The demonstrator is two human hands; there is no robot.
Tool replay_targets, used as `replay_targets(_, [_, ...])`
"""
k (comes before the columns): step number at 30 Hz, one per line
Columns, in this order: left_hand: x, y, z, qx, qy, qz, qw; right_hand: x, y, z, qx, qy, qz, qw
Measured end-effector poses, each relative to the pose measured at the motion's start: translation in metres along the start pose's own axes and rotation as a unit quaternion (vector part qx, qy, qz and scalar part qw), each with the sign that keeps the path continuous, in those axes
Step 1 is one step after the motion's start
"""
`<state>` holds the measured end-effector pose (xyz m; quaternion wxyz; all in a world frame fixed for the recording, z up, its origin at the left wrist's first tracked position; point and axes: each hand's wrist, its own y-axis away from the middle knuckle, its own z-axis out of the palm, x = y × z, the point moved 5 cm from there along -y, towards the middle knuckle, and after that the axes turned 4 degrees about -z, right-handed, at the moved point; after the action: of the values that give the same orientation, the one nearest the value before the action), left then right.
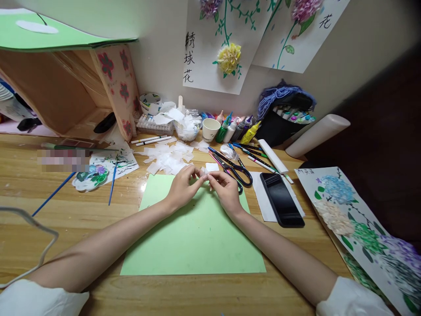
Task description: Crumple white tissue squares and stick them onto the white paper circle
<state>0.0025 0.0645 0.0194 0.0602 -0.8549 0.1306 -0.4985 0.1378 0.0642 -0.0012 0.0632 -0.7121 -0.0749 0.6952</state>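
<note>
Above the far edge of a light green sheet, both my hands meet around a small piece of white paper. My left hand pinches it from the left. Thumb and fingers of my right hand close on it from the right. Most of the piece is hidden by the fingertips. Just beyond them lies a small white square of paper. A heap of torn white paper pieces spreads behind my left hand. Black-handled scissors rest behind my right hand.
Along the wall stand a bowl of white scraps, a paper cup and several paint bottles. A phone lies at right, near a flower picture. Brushes and a paint palette are at left, beside a cardboard box.
</note>
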Motion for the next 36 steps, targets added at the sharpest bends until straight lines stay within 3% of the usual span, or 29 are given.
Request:
replay_targets(6, [-0.005, -0.001, -0.001, 0.007, 0.01, -0.015, 1.0, -0.002, 0.0, -0.003, 0.017, 0.03, -0.011, 0.999])
replay_targets(13, [-0.009, -0.002, -0.006, 0.056, 0.054, -0.026, 0.997, -0.004, 0.0, -0.004, 0.025, 0.037, -0.024, 0.999])
replay_targets(22, [-0.024, -0.005, -0.021, 0.188, 0.128, -0.08, 0.97, -0.001, 0.0, -0.003, 0.022, 0.045, -0.018, 0.999])
replay_targets(26, [-0.023, -0.001, -0.03, 0.266, 0.115, -0.056, 0.955, 0.0, -0.008, 0.001, 0.006, 0.05, -0.013, 0.999])
replay_targets(30, [-0.01, 0.005, -0.031, 0.265, 0.073, -0.008, 0.961, -0.006, -0.032, 0.017, -0.002, 0.102, -0.048, 0.994])
replay_targets(33, [0.003, 0.012, -0.031, 0.256, 0.045, 0.061, 0.964, -0.018, -0.052, 0.04, -0.033, 0.211, -0.151, 0.965])
replay_targets(36, [0.007, 0.014, -0.029, 0.246, 0.029, 0.08, 0.966, -0.027, -0.063, 0.067, -0.14, 0.324, -0.247, 0.902])
